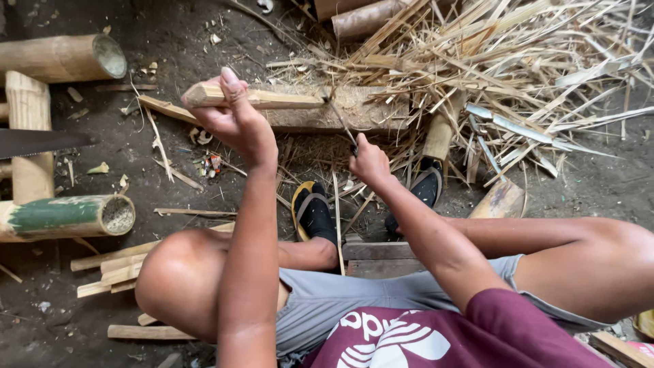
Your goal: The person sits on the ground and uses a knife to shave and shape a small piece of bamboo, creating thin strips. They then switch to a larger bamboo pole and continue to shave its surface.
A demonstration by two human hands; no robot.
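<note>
Here, left hand (235,119) grips bamboo stick (255,99); right hand (369,162) holds knife (340,119).

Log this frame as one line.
left hand: grips split pale bamboo stick | right hand: holds thin dark knife, blade at stick end | pale wooden block underneath

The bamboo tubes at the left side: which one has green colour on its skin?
The lower bamboo tube, lying beside the person's left knee, has a green skin. The upper bamboo tube near the top left corner is plain tan all over.
</note>
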